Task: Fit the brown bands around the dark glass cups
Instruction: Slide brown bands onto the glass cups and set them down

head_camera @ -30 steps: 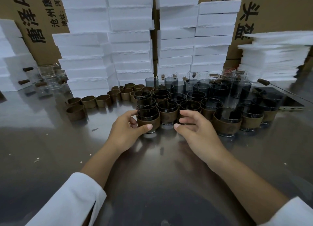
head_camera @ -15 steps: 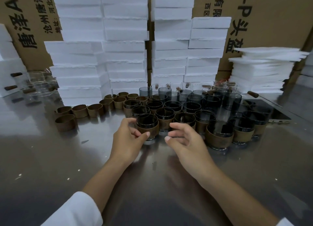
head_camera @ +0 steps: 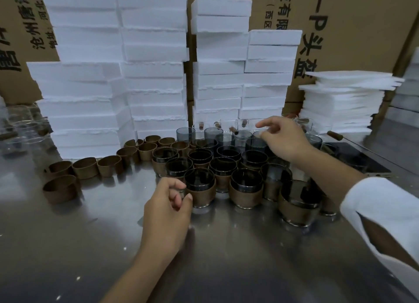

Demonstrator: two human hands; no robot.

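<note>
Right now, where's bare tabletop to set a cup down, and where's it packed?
Bare steel table in front of the banded cups, on both sides of the left hand. Another patch is left, nearer than the loose brown bands. Packed: from those cups back to the foam blocks, under the right hand.

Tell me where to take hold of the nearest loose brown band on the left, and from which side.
Grip the band by its top rim, from above on its near side: it stands on edge, opening up, so a thumb should fit inside, and the other bands sit only behind it.
</note>
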